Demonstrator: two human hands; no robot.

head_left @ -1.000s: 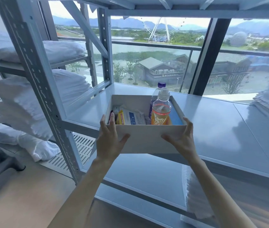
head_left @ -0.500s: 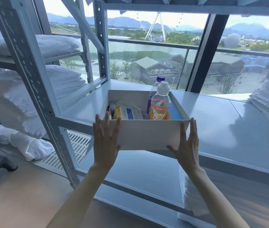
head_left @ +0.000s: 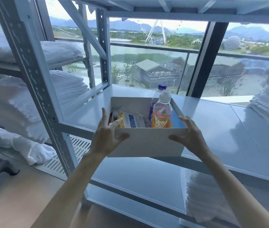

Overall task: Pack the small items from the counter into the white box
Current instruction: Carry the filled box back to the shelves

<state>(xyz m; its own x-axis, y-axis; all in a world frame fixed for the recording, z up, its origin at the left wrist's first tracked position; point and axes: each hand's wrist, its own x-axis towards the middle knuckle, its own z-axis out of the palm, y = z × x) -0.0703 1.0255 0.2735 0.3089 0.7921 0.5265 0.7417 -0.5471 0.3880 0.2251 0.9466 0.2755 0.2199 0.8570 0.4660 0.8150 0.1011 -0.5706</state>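
Presently, item one: white box [head_left: 146, 142], at the front edge of the desk [head_left: 220, 129], which we grip at both near corners. Left hand [head_left: 105, 135]: thumb pressed to the front wall, fingers spread along the left wall, two standing above the rim. Right hand [head_left: 191, 137]: thumb on the front wall, fingers wrapped round the right corner. Contents: orange-labelled bottle [head_left: 161, 112] upright at the right, purple-capped bottle [head_left: 160, 89] behind it; white packet [head_left: 133, 120] and yellow packet [head_left: 120, 121] at the left.
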